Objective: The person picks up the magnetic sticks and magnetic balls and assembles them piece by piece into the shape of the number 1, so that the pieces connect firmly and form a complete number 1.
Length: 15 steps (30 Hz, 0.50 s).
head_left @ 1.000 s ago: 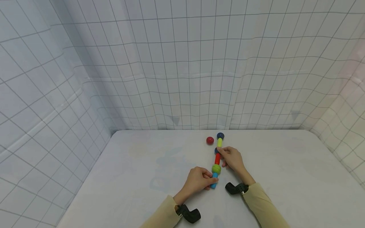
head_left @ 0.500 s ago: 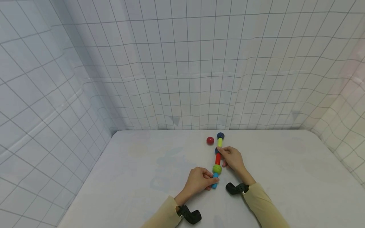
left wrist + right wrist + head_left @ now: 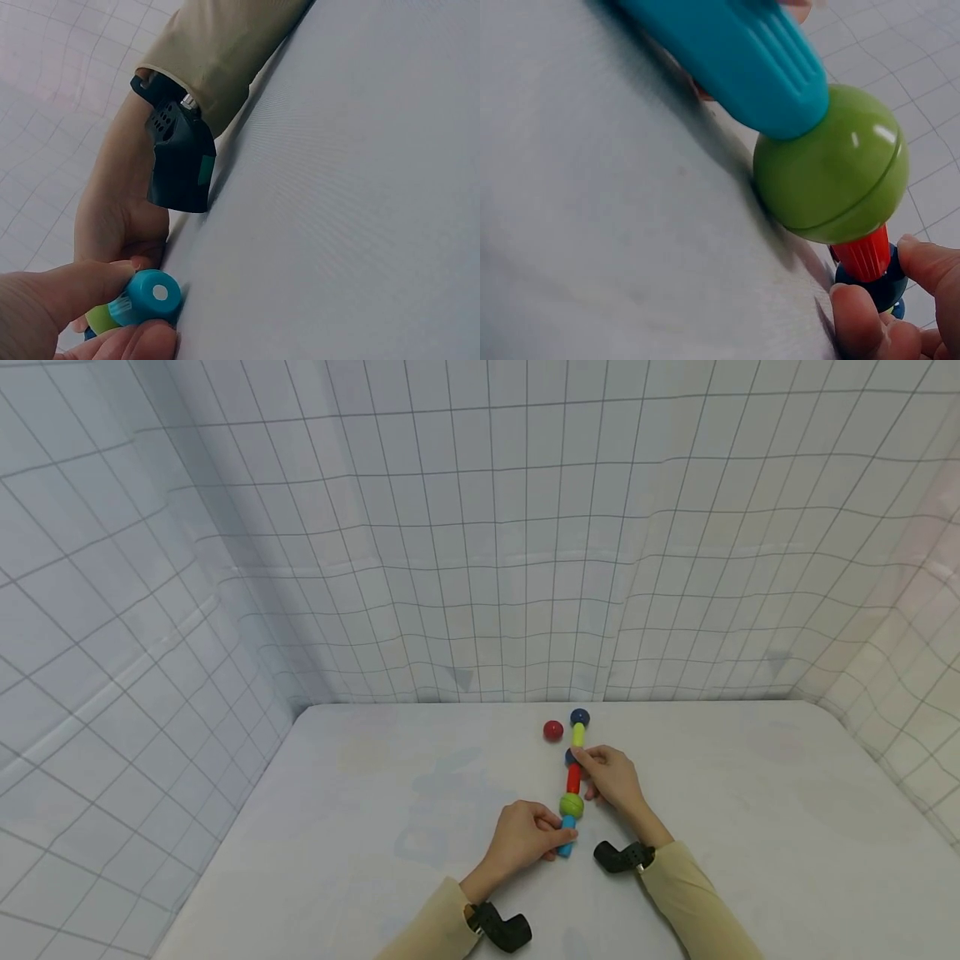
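A straight chain of toy rods and balls lies on the table, running away from me in the head view. My left hand [image 3: 521, 837] pinches the light blue rod [image 3: 154, 294] at its near end between thumb and fingers. Beyond that rod come a larger green ball [image 3: 832, 165] and a red rod [image 3: 864, 256]. Thumb and fingers of my right hand [image 3: 611, 777] pinch the dark blue ball [image 3: 881, 289] past the red rod, partly hiding it. A yellow rod [image 3: 578, 734] and a second dark blue ball [image 3: 580, 717] form the far end.
A loose red ball [image 3: 553, 730] sits left of the chain's far end, apart from it. White table surface [image 3: 360, 827] surrounds the hands. Grid-patterned white curtains [image 3: 480, 568] stand behind and at both sides. Each wrist wears a black camera mount [image 3: 504, 930].
The near end of the chain has shifted very slightly right along with my left hand. My right hand keeps its hold, nearly still.
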Tool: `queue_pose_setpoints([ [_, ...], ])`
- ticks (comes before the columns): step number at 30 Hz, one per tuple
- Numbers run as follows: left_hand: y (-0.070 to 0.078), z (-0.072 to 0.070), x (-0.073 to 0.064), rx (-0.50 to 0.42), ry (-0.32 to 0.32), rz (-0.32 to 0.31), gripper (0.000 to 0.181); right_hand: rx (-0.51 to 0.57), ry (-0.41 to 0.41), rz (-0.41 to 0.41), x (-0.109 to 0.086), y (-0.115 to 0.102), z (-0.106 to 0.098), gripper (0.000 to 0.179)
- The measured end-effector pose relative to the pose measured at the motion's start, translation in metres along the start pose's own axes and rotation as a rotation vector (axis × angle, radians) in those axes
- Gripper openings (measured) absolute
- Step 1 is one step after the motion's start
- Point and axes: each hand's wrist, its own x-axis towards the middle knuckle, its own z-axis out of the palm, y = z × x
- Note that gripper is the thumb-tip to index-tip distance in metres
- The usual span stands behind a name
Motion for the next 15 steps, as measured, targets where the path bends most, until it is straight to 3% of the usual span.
queue_pose_setpoints([
  [15, -0.0014, 0.0021, 0.0004, 0.030, 0.012, 0.016, 0.021, -0.022, -0.005, 0.020, 0.0003, -0.0036, 0.0006, 0.051],
])
